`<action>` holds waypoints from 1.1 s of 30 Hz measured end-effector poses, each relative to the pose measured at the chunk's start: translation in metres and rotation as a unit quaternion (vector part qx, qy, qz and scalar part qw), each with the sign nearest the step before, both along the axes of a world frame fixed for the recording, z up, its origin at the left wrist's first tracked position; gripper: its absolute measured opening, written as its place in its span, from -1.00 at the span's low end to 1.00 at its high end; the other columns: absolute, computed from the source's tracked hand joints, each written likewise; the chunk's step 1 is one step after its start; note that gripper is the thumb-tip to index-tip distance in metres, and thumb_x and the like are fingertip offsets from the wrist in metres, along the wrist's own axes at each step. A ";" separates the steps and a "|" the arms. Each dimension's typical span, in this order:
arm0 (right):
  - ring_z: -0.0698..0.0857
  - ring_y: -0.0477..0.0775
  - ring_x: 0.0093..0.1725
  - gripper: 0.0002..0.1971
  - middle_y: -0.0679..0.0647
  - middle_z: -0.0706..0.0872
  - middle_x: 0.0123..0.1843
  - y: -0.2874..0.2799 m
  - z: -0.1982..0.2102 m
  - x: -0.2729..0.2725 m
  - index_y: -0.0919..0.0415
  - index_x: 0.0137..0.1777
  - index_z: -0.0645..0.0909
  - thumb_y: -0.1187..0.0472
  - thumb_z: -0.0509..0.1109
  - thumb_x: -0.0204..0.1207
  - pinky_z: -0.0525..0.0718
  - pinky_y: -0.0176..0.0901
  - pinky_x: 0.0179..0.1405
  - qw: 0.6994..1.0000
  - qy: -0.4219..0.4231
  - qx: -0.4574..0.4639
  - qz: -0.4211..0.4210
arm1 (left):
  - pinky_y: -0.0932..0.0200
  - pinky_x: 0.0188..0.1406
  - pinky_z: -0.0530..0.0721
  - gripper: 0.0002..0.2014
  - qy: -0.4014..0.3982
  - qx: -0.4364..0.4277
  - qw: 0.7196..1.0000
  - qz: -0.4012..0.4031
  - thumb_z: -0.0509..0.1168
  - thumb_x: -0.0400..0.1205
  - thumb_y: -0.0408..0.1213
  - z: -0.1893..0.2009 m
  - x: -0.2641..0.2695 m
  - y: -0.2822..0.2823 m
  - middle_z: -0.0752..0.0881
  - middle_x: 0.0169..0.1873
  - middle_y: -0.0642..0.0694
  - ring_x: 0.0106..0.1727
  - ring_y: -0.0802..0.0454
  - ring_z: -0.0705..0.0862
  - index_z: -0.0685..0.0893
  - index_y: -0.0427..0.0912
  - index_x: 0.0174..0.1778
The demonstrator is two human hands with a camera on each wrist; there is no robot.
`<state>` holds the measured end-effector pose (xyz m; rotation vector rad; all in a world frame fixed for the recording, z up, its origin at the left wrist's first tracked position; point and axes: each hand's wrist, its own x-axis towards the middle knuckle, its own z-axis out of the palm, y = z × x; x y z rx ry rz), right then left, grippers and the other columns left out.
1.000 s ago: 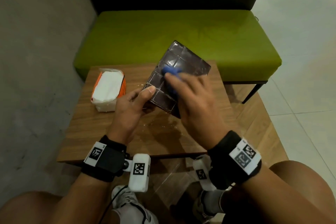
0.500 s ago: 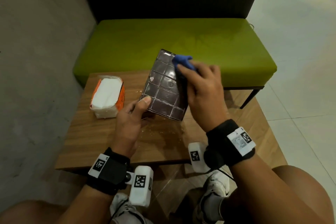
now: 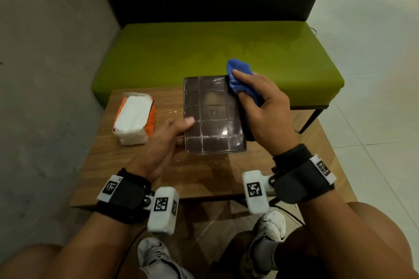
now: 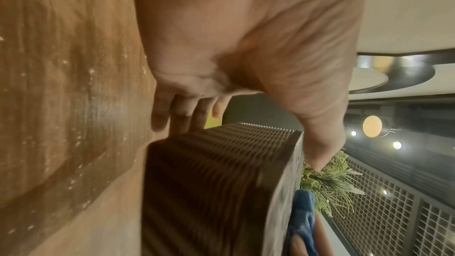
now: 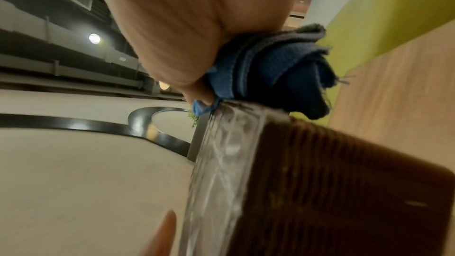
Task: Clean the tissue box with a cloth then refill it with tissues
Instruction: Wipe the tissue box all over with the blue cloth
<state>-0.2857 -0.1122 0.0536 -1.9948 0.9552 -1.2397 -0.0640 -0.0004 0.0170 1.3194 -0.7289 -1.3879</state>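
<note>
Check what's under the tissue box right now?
The tissue box stands on the wooden table, held by the left hand. White specks lie around its base; the surface directly beneath is covered by the box.

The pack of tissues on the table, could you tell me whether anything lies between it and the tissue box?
Only the left hand, gripping the tissue box on the side facing the tissue pack; otherwise bare table.
</note>
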 end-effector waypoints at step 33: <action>0.49 0.19 0.09 -0.68 0.28 0.75 0.43 0.049 -0.015 0.037 0.28 0.38 0.79 0.29 0.25 0.80 0.53 0.02 0.02 0.964 0.160 -0.193 -0.082 | -0.22 0.23 0.84 -0.39 0.003 -0.088 0.969 0.230 0.57 0.47 0.14 0.003 -0.011 -0.019 0.90 0.21 -0.27 0.21 -0.20 0.87 0.81 -0.16 0.36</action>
